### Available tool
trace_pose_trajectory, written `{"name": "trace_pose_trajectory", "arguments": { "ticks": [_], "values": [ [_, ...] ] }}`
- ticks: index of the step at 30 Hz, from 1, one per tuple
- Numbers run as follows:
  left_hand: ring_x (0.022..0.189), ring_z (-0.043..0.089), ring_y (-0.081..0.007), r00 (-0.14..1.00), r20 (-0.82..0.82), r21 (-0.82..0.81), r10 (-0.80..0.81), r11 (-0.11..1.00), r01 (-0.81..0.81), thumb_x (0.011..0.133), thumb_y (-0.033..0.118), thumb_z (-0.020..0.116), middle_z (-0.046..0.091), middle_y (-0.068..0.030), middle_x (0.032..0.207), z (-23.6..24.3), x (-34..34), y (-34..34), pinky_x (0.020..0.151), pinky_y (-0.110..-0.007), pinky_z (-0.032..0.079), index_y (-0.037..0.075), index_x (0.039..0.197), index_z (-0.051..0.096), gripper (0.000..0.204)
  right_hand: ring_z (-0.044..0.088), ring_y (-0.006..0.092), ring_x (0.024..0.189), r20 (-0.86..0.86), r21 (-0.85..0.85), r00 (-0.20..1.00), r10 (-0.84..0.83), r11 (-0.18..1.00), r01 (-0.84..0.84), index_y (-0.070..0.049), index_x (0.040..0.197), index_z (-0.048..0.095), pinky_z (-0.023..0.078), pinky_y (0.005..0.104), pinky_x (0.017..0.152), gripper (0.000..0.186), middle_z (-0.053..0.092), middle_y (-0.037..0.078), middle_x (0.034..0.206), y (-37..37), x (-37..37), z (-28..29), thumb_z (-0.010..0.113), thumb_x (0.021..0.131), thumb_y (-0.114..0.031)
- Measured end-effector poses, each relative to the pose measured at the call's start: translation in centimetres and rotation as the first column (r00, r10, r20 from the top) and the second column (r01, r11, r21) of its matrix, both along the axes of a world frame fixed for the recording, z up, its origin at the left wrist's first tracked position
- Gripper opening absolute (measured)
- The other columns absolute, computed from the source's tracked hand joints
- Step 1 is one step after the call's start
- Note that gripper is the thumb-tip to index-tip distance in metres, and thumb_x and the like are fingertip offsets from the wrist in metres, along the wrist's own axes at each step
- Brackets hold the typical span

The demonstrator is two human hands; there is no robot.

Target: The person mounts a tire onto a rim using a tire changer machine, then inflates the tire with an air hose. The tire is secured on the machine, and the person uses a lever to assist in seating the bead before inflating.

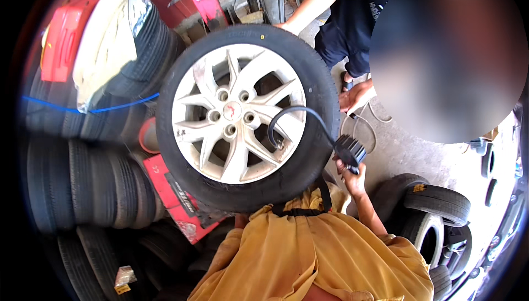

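Note:
A large wheel fills the middle in front of me, a black tyre [322, 152] on a silver alloy rim [259, 100] with several lug holes. My right hand [352, 177] is closed round a black tyre inflator gauge [350, 150] at the wheel's lower right. From the gauge a short black hose [300, 108] curves over the rim, its metal end [279, 145] at the valve near the rim's lower edge. My left hand is hidden under or behind the tyre; only a bit of that forearm shows. A co-worker's hand [286, 27] touches the tyre's top, the other hand [357, 96] is beside it.
Stacked tyres [93, 182] line the left side, with a red case [69, 34] and a pale cloth [107, 42] on top. A red machine [179, 199] is under the wheel's left. More tyres [438, 204] lie at right. An air hose [374, 127] loops on the floor.

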State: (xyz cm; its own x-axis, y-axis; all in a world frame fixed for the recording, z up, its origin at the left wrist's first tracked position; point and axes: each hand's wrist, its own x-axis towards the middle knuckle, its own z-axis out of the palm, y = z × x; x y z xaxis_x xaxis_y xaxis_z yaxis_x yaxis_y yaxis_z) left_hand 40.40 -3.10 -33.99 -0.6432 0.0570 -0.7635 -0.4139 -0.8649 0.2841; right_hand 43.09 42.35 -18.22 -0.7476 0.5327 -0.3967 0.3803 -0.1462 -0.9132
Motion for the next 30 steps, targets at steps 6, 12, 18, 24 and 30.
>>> {"name": "trace_pose_trajectory", "arguments": {
  "ticks": [6, 12, 18, 24, 30],
  "values": [
    [0.145, 0.034, -0.0284, 0.999, 0.007, 0.096, 0.041, 0.995, -0.041, 0.101, 0.057, 0.033, 0.038, -0.0079, 0.158, -2.1, 1.9, 3.3, 0.121, -0.051, 0.023, 0.017, 0.152, 0.04, 0.065, 0.054, 0.0065, 0.073, -0.033, 0.259, 0.975, 0.222, 0.944, -0.206, -0.001, 0.104, 0.072, 0.046, 0.0255, 0.065, 0.025, 0.066, -0.001, 0.081, 2.0, -1.6, 1.8, 0.077, 0.091, -0.022],
    [0.145, 0.034, -0.0285, 0.992, -0.005, 0.194, 0.124, 0.974, -0.12, 0.101, 0.056, 0.033, 0.038, -0.0079, 0.158, -3.9, 2.9, 11.1, 0.121, -0.05, 0.022, 0.017, 0.152, 0.04, 0.065, 0.048, 0.0065, 0.067, -0.007, 0.326, 0.949, 0.314, 0.898, -0.294, 0.0, 0.097, 0.071, 0.041, 0.0259, 0.059, 0.027, 0.058, -0.003, 0.072, 3.6, -4.1, 2.1, 0.078, 0.09, -0.025],
    [0.146, 0.033, -0.0286, 0.977, -0.004, 0.225, 0.213, 0.952, -0.207, 0.101, 0.056, 0.033, 0.037, -0.0079, 0.158, -4.5, 4.1, 17.6, 0.122, -0.05, 0.022, 0.017, 0.152, 0.039, 0.065, 0.055, 0.0083, 0.069, -0.017, 0.305, 0.851, 0.524, 0.814, -0.495, -0.001, 0.099, 0.073, 0.046, 0.0276, 0.062, 0.026, 0.065, 0.001, 0.075, 6.3, -5.4, -1.5, 0.077, 0.091, -0.025],
    [0.146, 0.032, -0.0287, 0.962, 0.017, 0.174, 0.273, 0.947, -0.272, 0.101, 0.056, 0.032, 0.037, -0.0079, 0.159, -3.9, 5.5, 20.7, 0.122, -0.05, 0.021, 0.017, 0.153, 0.039, 0.065, 0.062, 0.0103, 0.077, -0.133, 0.207, 0.799, 0.587, 0.804, -0.557, 0.0, 0.099, 0.072, 0.05, 0.0276, 0.07, 0.024, 0.071, 0.006, 0.083, 7.3, -6.2, -2.5, 0.076, 0.091, -0.022],
    [0.147, 0.032, -0.0288, 0.951, 0.018, 0.097, 0.31, 0.946, -0.31, 0.101, 0.056, 0.032, 0.036, -0.0079, 0.159, -2.8, 5.8, 21.0, 0.122, -0.05, 0.021, 0.017, 0.153, 0.038, 0.065, 0.059, 0.0066, 0.072, -0.203, -0.038, 0.737, 0.645, 0.747, -0.664, -0.001, 0.109, 0.069, 0.046, 0.0221, 0.062, 0.027, 0.07, 0.002, 0.088, 8.8, -8.0, -1.3, 0.072, 0.095, -0.024]
  ]
}}
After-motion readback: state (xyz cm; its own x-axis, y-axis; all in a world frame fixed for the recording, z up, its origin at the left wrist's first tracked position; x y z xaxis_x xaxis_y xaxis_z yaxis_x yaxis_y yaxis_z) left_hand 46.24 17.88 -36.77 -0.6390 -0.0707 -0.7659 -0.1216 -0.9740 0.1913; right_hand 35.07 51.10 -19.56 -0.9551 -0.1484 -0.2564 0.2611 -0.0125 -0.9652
